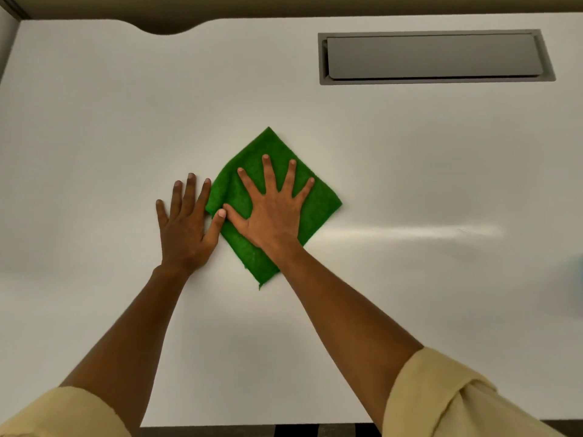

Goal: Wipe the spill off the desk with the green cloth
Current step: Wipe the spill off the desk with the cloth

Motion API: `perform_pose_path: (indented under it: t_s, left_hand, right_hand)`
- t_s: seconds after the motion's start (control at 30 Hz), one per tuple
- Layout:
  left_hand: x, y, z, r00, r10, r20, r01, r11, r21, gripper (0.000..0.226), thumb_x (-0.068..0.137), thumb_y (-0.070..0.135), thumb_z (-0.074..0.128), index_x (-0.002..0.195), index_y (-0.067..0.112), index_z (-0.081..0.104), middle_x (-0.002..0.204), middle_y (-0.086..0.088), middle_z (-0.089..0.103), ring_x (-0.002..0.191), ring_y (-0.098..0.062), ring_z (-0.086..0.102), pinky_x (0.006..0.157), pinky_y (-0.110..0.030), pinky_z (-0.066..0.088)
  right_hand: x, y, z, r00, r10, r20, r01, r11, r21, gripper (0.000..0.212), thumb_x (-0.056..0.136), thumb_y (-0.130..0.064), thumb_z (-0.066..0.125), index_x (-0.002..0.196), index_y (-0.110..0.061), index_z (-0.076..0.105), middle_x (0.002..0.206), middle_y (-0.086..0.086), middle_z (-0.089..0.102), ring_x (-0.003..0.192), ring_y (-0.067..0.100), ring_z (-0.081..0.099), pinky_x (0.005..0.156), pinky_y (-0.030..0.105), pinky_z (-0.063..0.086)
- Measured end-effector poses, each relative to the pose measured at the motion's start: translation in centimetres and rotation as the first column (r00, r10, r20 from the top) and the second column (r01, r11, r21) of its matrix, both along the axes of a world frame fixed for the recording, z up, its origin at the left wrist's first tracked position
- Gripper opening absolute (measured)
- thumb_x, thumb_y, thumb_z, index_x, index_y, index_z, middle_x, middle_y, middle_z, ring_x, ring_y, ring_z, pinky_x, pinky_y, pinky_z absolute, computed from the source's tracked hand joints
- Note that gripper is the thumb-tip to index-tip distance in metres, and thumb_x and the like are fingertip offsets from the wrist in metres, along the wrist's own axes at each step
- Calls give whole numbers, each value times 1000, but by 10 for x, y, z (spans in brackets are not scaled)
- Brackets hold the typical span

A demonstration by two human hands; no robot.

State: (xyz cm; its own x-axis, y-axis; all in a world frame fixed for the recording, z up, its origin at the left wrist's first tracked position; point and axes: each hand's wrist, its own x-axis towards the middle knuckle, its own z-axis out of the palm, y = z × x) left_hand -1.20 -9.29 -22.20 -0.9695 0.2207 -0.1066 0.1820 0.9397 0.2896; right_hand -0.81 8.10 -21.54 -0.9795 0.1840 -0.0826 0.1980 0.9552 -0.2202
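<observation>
Cable hatch (435,56) far — desk (94,121) open

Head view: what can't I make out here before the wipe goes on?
- Spill: none visible in the head view; any liquid under the green cloth is hidden by it and the flat right hand.
- Left hand: whether its thumb touches the cloth edge is unclear.
- Bluish blur at the right edge: cut off, unidentifiable.
- Streak on the desk: wet trail or glare, can't tell.
</observation>
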Motion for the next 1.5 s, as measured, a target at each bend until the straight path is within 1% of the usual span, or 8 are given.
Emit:
perform_pose_path:
  t_s: [0.23, 0.43, 0.6, 0.77, 0.87, 1.0, 1.1, 1.5]
  left_hand:
    - [0, 1, 1, 1000, 2, 2, -2, 1000, -10, 76, 93, 67, 11, 159, 30, 8, 168, 5, -1, 155, -20, -4, 121, -56, -1]
    - [2, 2, 1, 999, -20, -30, 18, 997, -71, 77, 92, 70, 17, 159, 31, 13, 169, 2, 1, 156, -25, 1, 120, -61, 5]
    - [3, 4, -2, 999, -16, -44, 11, 994, -106, 76, 93, 70, 19, 158, 31, 16, 169, 0, 4, 155, -26, 4, 120, -62, 10]
    - [3, 4, -2, 999, -1, -46, -3, 995, -104, 74, 94, 69, 20, 158, 33, 15, 169, 2, 3, 156, -24, 2, 121, -61, 8]
    - [4, 5, -3, 999, 2, -42, -6, 995, -99, 72, 94, 68, 20, 158, 34, 14, 169, 2, 2, 156, -23, 1, 121, -60, 6]
    - [4, 4, -5, 999, 6, -54, -11, 996, -93, 72, 95, 69, 19, 158, 36, 13, 169, 3, 2, 156, -22, 1, 121, -59, 5]
    - [3, 4, -7, 998, 1, -58, -7, 996, -88, 71, 95, 69, 19, 158, 37, 12, 169, 4, 1, 156, -22, 0, 121, -59, 6]
    - [2, 2, -10, 997, 2, -71, -7, 998, -70, 73, 93, 73, 19, 157, 38, 13, 169, 4, 3, 155, -25, 3, 119, -61, 8]
  right_hand:
    - [9, 3, 0, 1000, -11, 18, 11, 1000, -8, 84, 77, -87, 16, 150, -46, 20, 165, 3, 6, 147, 47, -5, 107, 75, -6]
    - [90, 12, -1, 998, -69, -3, 69, 997, -27, 80, 80, -85, 23, 150, -45, 24, 165, 3, 8, 148, 46, 0, 107, 76, 2]
    - [134, 31, -6, 994, -110, 15, 110, 994, 1, 81, 80, -87, 23, 150, -46, 22, 165, 2, 7, 149, 44, 1, 109, 76, 1]
    - [94, 52, -3, 980, -197, 19, 197, 980, 6, 81, 79, -88, 21, 149, -47, 25, 164, 2, 13, 148, 47, 3, 107, 77, 0]
    - [45, 89, -1, 965, -259, 44, 259, 966, 4, 83, 77, -90, 15, 149, -48, 20, 165, 1, 9, 147, 47, -1, 106, 77, -3]
    - [-7, 139, -1, 965, -244, 91, 243, 970, 18, 89, 72, -93, 5, 150, -50, 8, 165, -1, 0, 148, 45, -8, 106, 77, -7]
    - [-12, 149, -1, 971, -216, 103, 215, 976, 21, 89, 72, -93, 4, 150, -50, 5, 165, -1, -3, 148, 44, -10, 106, 77, -8]
    - [120, 123, -7, 972, -233, 44, 231, 972, 41, 81, 80, -88, 18, 150, -48, 15, 165, 1, 7, 149, 44, 0, 109, 75, -1]
